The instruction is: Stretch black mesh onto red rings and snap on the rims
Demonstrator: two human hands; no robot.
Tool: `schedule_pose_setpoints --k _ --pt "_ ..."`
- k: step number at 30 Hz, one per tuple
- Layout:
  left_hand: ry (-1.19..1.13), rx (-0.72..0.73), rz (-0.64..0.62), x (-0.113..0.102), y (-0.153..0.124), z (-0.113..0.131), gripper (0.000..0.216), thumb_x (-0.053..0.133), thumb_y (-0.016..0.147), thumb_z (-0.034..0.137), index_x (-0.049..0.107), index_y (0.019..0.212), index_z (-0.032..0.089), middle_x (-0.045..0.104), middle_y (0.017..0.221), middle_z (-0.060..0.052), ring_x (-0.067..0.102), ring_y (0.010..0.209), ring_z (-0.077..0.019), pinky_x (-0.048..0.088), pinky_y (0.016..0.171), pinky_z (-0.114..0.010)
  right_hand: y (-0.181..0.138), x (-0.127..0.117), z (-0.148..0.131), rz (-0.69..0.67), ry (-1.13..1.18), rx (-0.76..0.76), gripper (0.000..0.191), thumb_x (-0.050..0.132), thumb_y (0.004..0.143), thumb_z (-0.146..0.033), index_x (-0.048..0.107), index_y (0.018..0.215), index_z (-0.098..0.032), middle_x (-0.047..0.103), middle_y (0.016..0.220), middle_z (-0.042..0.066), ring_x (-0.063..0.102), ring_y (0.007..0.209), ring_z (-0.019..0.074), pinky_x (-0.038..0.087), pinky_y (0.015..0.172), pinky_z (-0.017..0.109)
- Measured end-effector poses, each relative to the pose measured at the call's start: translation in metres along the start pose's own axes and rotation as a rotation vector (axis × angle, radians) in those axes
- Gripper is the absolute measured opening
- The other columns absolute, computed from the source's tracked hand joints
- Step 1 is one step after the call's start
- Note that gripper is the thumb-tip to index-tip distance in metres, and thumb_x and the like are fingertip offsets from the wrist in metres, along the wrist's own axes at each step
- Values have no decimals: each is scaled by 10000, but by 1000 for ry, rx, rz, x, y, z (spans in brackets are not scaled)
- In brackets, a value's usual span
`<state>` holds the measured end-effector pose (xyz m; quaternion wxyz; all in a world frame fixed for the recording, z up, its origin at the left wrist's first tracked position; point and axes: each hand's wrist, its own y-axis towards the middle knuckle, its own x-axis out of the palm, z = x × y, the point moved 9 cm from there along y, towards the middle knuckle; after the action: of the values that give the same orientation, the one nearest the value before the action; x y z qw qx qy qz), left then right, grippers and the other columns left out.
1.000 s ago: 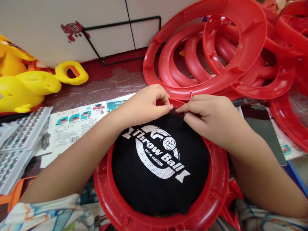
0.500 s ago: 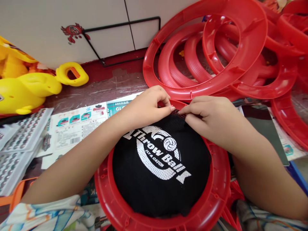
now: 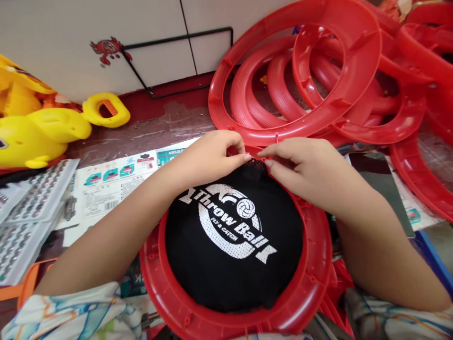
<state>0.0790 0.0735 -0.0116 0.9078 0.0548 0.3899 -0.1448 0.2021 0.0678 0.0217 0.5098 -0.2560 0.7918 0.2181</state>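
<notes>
A black mesh fabric disc (image 3: 235, 278) printed "Throw Ball FLY & CATCH" lies across a red plastic ring (image 3: 316, 269) in front of me. The far edge of the mesh meets the ring's far rim between my hands. My left hand (image 3: 221, 153) is closed there, thumb and forefinger pinching the mesh edge. Just to its right, my right hand (image 3: 304, 167) is curled, its forefinger and thumb tips at the mesh edge by the rim. The fingers partly hide the spot where fabric and rim meet.
Several red rings (image 3: 293, 125) are heaped at the back right. A dark flat tablet-like object (image 3: 380, 184) lies on the right. To the left are a yellow toy (image 3: 53, 134), clear trays of small round pieces (image 3: 40, 193) and printed card (image 3: 106, 189). A black wire frame (image 3: 177, 40) leans on the tiles.
My right fingertips have shifted slightly left and up to the rim, uncovering some of the mesh edge. The fabric and ring have turned and shifted slightly left in view. The left hand still pinches.
</notes>
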Motion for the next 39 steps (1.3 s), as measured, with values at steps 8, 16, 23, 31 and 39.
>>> schedule_pose_setpoints --k 8,16,23,31,39 --pt "86 -148 151 -48 -21 -27 170 610 840 340 610 735 206 669 793 -24 584 736 -192 401 676 -321 -27 10 -57 -183 -20 -258 183 588 932 -243 754 908 -169 709 852 57 650 776 180 457 723 298" --pt "153 -385 241 -56 -82 -46 194 545 874 387 582 798 213 651 905 -57 576 821 -236 393 706 -349 -13 27 -65 -228 -296 -232 257 518 973 -236 748 993 -123 704 924 113 665 875 253 480 785 364" --pt "131 -286 153 -44 -88 -36 151 540 861 341 623 888 218 690 1054 -61 621 1003 -260 457 843 -382 17 32 -82 -99 -252 -273 294 655 920 -344 737 1089 -117 644 995 130 579 946 264 429 854 378" --pt "-159 -160 140 -36 -64 -38 274 533 739 173 614 1000 187 693 1126 -60 636 1067 -236 494 934 -392 41 48 -83 -146 -134 -205 159 717 866 -273 756 967 -156 604 994 100 523 975 246 389 879 361" --pt "-331 -250 193 -40 -66 -47 182 503 800 165 658 896 171 690 923 -38 634 897 -198 487 799 -341 31 33 -74 -92 61 -120 86 662 818 -174 602 757 -168 592 695 -5 496 722 156 321 789 333"
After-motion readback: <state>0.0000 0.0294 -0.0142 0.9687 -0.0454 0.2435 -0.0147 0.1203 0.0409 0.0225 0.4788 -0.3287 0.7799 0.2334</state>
